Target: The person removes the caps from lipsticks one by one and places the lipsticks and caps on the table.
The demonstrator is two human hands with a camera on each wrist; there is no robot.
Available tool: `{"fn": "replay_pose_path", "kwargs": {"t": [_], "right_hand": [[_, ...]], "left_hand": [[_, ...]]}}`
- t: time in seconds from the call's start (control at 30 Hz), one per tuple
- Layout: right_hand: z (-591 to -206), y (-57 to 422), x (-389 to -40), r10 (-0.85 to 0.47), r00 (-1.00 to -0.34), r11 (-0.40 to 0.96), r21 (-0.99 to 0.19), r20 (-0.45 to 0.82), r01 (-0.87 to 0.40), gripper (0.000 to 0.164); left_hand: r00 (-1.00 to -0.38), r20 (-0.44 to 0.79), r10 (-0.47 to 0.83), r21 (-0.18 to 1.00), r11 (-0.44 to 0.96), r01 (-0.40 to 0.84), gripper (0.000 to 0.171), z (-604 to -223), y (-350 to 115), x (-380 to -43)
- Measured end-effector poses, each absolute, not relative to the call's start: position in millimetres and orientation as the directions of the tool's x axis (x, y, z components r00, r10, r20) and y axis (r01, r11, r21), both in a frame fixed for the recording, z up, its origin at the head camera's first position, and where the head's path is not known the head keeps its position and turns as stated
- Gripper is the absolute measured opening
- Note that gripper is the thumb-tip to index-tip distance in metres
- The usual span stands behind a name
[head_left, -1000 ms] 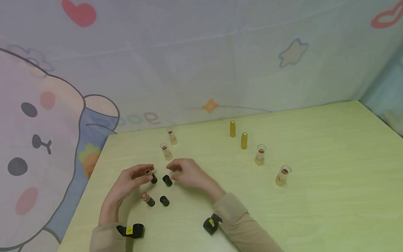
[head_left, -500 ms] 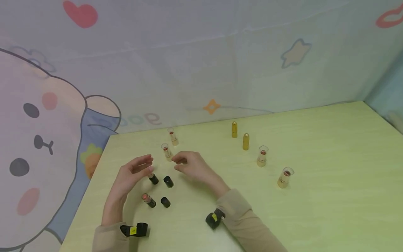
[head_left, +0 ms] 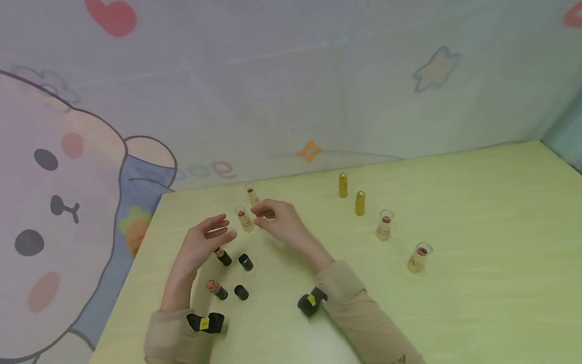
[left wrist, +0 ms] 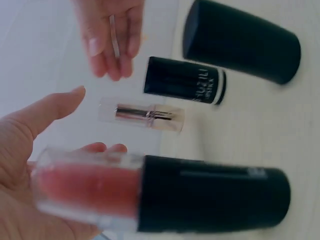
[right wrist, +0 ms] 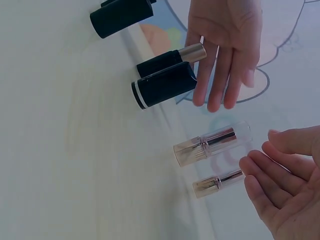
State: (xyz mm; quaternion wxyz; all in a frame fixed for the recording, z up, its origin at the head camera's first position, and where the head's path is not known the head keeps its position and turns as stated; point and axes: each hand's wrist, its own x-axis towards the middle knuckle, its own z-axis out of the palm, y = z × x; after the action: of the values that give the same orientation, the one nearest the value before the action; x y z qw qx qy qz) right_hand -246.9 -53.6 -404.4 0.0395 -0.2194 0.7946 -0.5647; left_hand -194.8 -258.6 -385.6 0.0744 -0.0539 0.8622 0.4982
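Lipstick (head_left: 244, 219) under a clear cover stands between the fingertips of the left hand (head_left: 204, 245) and those of the right hand (head_left: 283, 221), nearer the right; whether these touch it I cannot tell. Both hands look relaxed, fingers slightly bent, grasping nothing. It should be light and stiff, its glossy cover perhaps slippery and prone to crack, so the golden base seems the surer hold. A similar tube (head_left: 251, 193) stands just past the right fingertips. Below the left thumb sits a black lipstick (head_left: 224, 258), a black cap (head_left: 246, 262) beside it.
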Motion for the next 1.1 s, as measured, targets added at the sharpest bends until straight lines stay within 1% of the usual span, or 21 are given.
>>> {"fn": "replay_pose_path", "kwargs": {"t": [0.17,0.3,0.5,0.7,0.87,1.1], "right_hand": [[-402.7,-58.8,-252.8,-0.397,-0.896,0.24,-0.92,0.198,-0.309,0.027],[-403.1,-64.6,-256.7,-0.401,-0.899,0.24,-0.926,0.179,-0.292,0.032],[-408.1,-72.5,-264.2,-0.418,-0.896,0.267,-0.922,0.153,-0.282,0.036],[-412.1,-78.9,-268.0,-0.436,-0.891,0.271,-0.927,0.124,-0.261,0.039],[-415.5,-81.8,-270.5,-0.445,-0.888,0.281,-0.923,0.118,-0.263,0.037],[-418.0,-84.6,-269.7,-0.448,-0.886,0.297,-0.914,0.124,-0.278,0.031]], "left_hand": [[-0.979,-0.203,-0.011,0.819,0.547,-0.175,0.065,-388.0,-252.9,-203.1],[-0.977,-0.213,0.006,0.802,0.572,-0.171,0.063,-390.7,-251.5,-208.2],[-0.967,-0.255,0.031,0.785,0.59,-0.188,0.059,-397.6,-249.7,-217.4],[-0.966,-0.254,0.038,0.785,0.592,-0.183,0.057,-401.6,-249.5,-224.0],[-0.968,-0.248,0.028,0.784,0.592,-0.183,0.056,-405.6,-247.5,-231.2],[-0.971,-0.238,-0.005,0.78,0.595,-0.194,0.042,-408.5,-246.5,-234.7]]}}
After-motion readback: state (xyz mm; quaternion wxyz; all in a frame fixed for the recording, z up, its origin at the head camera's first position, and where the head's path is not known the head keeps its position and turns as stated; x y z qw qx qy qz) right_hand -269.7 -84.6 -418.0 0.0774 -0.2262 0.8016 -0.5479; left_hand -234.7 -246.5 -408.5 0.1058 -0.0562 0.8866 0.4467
